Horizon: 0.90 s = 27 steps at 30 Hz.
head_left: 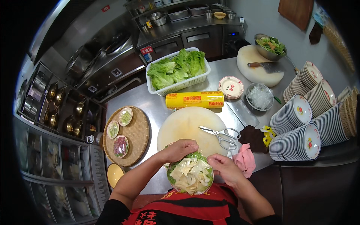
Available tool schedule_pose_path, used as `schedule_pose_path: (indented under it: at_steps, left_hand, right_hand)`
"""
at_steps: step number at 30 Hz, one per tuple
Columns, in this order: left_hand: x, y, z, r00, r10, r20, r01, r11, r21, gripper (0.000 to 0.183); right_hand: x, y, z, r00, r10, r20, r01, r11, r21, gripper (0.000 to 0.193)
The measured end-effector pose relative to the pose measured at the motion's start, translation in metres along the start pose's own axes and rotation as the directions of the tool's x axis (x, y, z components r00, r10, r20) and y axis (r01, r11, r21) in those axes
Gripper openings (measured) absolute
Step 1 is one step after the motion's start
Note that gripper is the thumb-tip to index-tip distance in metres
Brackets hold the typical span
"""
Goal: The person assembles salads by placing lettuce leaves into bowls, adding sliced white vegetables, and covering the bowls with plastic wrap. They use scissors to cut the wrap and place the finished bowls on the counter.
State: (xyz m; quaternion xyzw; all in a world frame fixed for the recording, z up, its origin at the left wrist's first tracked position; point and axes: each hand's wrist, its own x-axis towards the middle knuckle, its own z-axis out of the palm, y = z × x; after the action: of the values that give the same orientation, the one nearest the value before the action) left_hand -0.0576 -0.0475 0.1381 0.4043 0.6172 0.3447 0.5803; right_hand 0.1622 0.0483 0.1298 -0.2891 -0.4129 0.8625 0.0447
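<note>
In front of my apron I hold a plate of pale thin slices on green lettuce (pixel 190 174); a shine over it looks like clear cling film. My left hand (pixel 180 149) is closed at its far left rim, fingertips pinched together. My right hand (pixel 225 169) pinches at the right rim. Whether each grips the rim or only the film I cannot make out. Just beyond lies a round pale cutting board (pixel 183 125), partly covered by my left hand. Scissors (pixel 221 135) rest on its right edge. Behind the board is a yellow box of cling film (pixel 195 100).
Left stands a round woven tray (pixel 137 144) with 3 wrapped plates. A white basket (pixel 157 90) of lettuce is at the back. Right are stacked plates (pixel 296 112), a pink cloth (pixel 245 159) and a bowl of clear crumpled film (pixel 259 97). A cleaver (pixel 270 68) lies on another board.
</note>
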Motion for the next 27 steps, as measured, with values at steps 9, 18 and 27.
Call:
schedule_pose_path:
  at_steps: [9, 18, 27]
  left_hand:
    - [0.000, 0.001, 0.000, 0.998, -0.008, -0.057, 0.007, 1.000, -0.003, 0.033]
    - [-0.005, -0.015, 0.005, 0.975, -0.206, -0.082, 0.177, 0.945, -0.274, 0.024]
    - [-0.021, -0.008, 0.011, 0.939, -0.312, 0.148, 0.337, 0.734, -0.590, 0.022]
  right_hand:
    - [-0.008, 0.002, 0.018, 0.896, -0.384, -0.221, 0.265, 0.865, -0.427, 0.012]
    - [-0.013, 0.014, 0.011, 0.917, -0.345, -0.199, 0.236, 0.874, -0.426, 0.009]
    - [-0.012, 0.020, 0.010, 0.958, 0.285, 0.014, -0.283, 0.956, -0.073, 0.011]
